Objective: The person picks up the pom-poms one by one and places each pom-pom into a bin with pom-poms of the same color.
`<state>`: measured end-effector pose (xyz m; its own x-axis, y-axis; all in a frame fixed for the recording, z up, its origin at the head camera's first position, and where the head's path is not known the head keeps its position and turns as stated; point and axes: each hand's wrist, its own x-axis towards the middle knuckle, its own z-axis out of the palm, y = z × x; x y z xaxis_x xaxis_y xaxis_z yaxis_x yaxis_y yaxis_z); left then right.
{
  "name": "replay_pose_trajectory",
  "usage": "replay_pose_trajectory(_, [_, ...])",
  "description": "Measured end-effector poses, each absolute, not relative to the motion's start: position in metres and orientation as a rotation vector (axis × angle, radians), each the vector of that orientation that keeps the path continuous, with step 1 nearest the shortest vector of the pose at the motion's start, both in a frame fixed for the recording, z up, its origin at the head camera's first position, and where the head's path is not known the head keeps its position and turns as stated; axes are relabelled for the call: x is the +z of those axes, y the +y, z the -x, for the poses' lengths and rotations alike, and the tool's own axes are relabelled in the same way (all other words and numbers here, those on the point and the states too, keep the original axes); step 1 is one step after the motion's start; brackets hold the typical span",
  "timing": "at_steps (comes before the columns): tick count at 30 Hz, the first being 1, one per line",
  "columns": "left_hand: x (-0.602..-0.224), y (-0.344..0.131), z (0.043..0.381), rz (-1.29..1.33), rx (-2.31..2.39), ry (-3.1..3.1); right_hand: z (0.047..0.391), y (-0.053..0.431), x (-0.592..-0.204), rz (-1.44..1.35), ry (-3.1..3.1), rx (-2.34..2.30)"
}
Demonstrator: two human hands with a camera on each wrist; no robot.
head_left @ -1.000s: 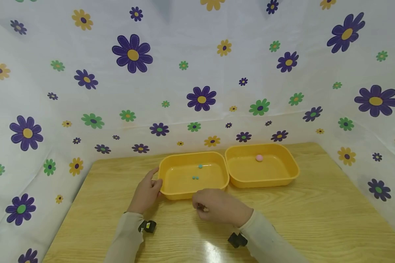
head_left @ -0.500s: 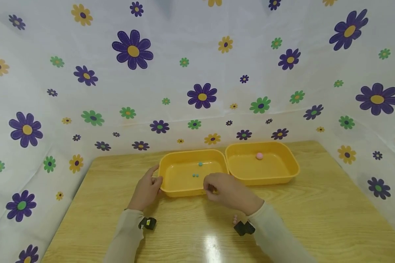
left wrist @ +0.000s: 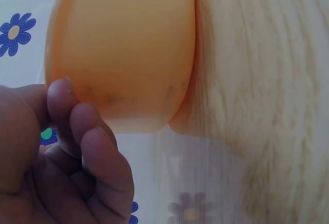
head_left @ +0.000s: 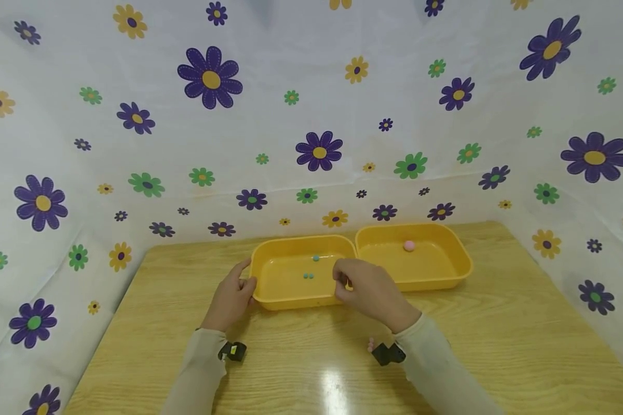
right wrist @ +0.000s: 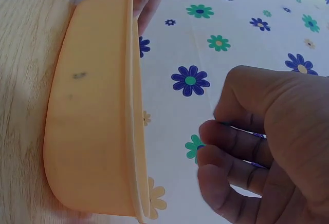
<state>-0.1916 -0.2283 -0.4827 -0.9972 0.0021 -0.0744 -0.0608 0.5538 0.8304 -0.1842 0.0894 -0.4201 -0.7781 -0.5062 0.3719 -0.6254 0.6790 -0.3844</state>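
My left hand grips the left end of the left yellow tray, with thumb and fingers at its rim. On this tray's floor lie a small blue-green ball and two smaller blue-green beads side by side. Over the tray's right end, near the neighbouring tray, hovers my right hand with curled fingers. In the right wrist view its thumb and fingertips come together beside the tray wall; nothing shows between them. A pink ball sits in the right yellow tray.
Several small pink beads lie on the wooden table by the right wrist camera. A flower-printed white cloth hangs behind and along both sides of the table. The two trays touch end to end.
My right hand has moved from the left tray's front edge to the right and away from me, over that tray's right end. This uncovered the pink beads. My left hand stays at the tray.
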Motion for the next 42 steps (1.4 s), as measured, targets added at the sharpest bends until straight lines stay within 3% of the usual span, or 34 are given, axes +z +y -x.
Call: replay_pose_trajectory(42, [-0.4855,-0.2281,0.1920,0.063,1.504,2.691,0.1878,0.0915,-0.4237,-0.859,-2.647,0.683])
